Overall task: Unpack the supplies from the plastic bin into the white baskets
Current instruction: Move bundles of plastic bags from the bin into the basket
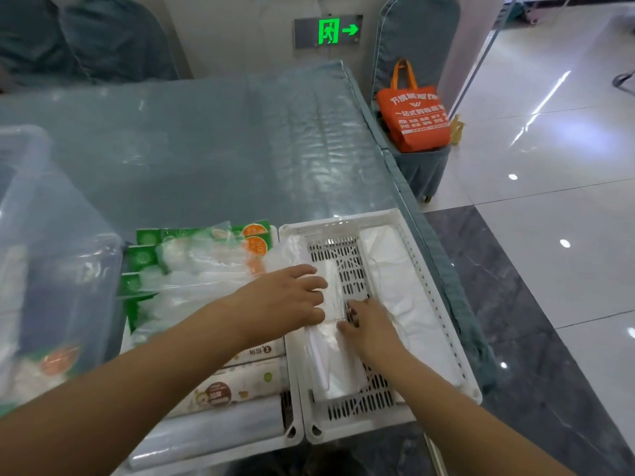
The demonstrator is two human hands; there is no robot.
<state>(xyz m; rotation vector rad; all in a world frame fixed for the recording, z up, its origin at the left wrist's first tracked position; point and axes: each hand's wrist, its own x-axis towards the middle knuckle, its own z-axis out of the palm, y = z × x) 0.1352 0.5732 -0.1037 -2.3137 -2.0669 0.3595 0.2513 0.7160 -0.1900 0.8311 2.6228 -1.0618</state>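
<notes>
Head view: clear packet (pixel 331 341) lying lengthwise in right white basket (pixel 443 304) near counter's (pixel 206 149) right edge; left hand (pixel 288 300) flat on far end, right hand (pixel 369 324) pinching its side, both equally near.

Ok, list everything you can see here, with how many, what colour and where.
plastic bin: one, clear, table's left
white baskets: two, side by side at near edge
green packs: several, green and orange, left basket
tissue packs: two, white, left basket front
clear bags: stack, right basket
white bags: stack, right basket, right side
tote bag: one, orange, chair beyond table
exit sign: one, green, wall
left hand: on clear bags
right hand: on clear bags
</notes>
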